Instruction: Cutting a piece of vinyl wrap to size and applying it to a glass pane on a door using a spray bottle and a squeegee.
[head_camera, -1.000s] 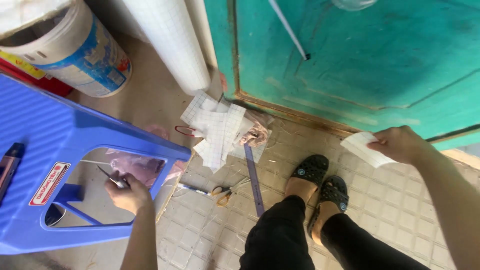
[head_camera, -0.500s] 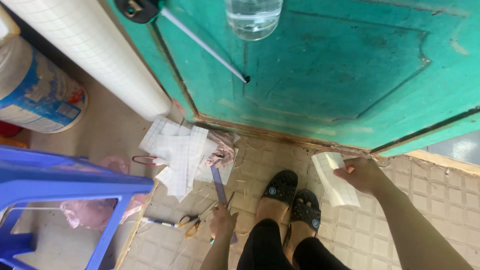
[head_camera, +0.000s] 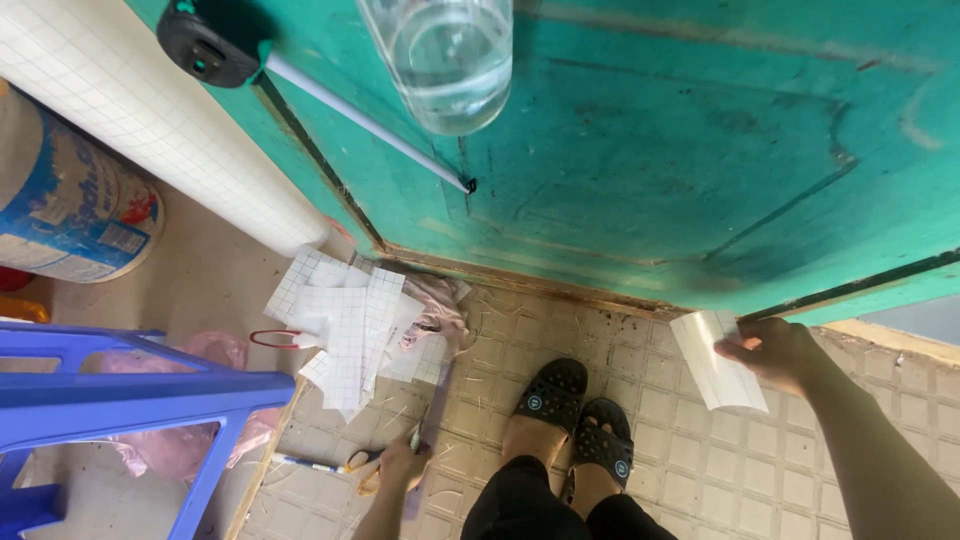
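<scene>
White paper strip (head_camera: 716, 360) stays pinched in the right hand (head_camera: 775, 352) near the teal door's (head_camera: 640, 170) bottom edge, while the left hand (head_camera: 403, 465), off the blue stool (head_camera: 130, 395) a second ago, now closes on the ruler (head_camera: 432, 415) lying on the tiled floor (head_camera: 760, 470) beside the scissors (head_camera: 362, 462).

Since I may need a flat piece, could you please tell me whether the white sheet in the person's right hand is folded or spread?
Spread, slightly curved: the white paper sheet hangs open from the right hand, with no fold visible.
</scene>
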